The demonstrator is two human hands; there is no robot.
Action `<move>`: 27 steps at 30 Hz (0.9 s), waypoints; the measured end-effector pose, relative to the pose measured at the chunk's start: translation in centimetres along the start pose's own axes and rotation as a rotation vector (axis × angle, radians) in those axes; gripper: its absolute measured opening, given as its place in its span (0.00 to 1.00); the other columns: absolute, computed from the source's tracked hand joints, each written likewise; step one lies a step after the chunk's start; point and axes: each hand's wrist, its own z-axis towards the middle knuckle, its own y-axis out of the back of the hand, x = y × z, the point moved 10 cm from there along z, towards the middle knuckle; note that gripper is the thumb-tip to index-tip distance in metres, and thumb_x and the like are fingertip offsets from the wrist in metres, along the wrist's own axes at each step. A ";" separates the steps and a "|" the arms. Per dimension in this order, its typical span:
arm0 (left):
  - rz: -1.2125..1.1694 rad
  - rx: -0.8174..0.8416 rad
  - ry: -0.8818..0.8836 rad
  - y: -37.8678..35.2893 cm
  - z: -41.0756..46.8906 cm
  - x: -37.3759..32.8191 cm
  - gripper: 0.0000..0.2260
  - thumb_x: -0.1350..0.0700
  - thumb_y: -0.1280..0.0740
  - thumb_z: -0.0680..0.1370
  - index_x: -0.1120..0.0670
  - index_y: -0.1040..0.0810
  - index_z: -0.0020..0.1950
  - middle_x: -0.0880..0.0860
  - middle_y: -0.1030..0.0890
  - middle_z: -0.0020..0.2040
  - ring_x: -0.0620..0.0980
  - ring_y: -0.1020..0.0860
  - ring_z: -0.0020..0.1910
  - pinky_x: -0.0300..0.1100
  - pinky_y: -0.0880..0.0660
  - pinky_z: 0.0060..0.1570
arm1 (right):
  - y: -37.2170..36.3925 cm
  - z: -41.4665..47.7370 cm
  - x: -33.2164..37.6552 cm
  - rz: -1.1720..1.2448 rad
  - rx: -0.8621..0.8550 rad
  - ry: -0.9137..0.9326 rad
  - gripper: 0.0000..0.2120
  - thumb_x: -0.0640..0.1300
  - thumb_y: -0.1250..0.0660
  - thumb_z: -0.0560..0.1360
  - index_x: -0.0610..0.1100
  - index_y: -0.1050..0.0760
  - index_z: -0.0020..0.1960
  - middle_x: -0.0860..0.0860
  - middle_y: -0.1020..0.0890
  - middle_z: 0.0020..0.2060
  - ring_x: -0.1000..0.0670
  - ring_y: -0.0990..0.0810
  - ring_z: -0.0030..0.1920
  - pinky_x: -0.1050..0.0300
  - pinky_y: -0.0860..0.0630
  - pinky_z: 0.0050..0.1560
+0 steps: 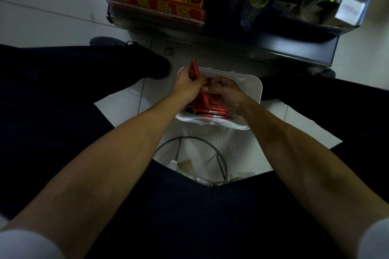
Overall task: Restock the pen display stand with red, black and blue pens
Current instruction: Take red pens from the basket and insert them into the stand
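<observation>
Head view: my left hand (186,85) grips a bunch of red pens (194,69), their ends sticking up above my fist. My right hand (226,92) curls over the white tray (255,86) on the floor; I cannot tell what it holds. More pens (210,109), mostly red, lie in the tray.

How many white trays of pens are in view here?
1: the white tray sits on the floor between the person's knees, under both hands, holding mostly red pens. Others may be hidden.
</observation>
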 end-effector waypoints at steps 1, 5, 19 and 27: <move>-0.005 -0.023 -0.002 0.3 0.0 -0.2 0.09 0.53 0.33 0.80 0.54 0.22 0.58 0.53 0.17 0.52 0.51 0.19 0.52 0.50 0.22 0.58 | 0.0 0.3 -0.5 0.033 0.004 -0.034 0.12 0.29 0.33 0.76 0.42 0.19 0.39 0.48 0.14 0.38 0.50 0.14 0.43 0.53 0.17 0.52; -0.243 -0.076 0.093 1.5 0.2 0.7 0.08 0.60 0.41 0.83 0.56 0.22 0.53 0.53 0.20 0.42 0.49 0.20 0.41 0.43 0.21 0.46 | 4.0 2.0 -0.3 -0.621 -0.283 0.133 0.05 0.33 0.28 0.73 0.39 0.19 0.48 0.47 0.15 0.43 0.50 0.18 0.44 0.51 0.22 0.57; -0.250 0.055 0.359 1.0 -1.5 3.5 0.13 0.53 0.36 0.82 0.55 0.27 0.38 0.43 0.33 0.16 0.39 0.36 0.13 0.27 0.43 0.16 | 6.7 4.6 -3.3 -1.538 -0.378 -0.106 0.23 0.36 0.41 0.78 0.41 0.35 0.73 0.38 0.32 0.70 0.36 0.32 0.69 0.39 0.35 0.70; -0.201 0.070 0.372 1.2 -1.4 4.2 0.13 0.49 0.36 0.81 0.54 0.26 0.39 0.49 0.35 0.26 0.43 0.38 0.19 0.34 0.43 0.22 | 7.1 4.5 -4.1 -1.412 -0.284 -0.113 0.19 0.42 0.29 0.73 0.42 0.24 0.63 0.42 0.21 0.57 0.41 0.21 0.59 0.47 0.23 0.61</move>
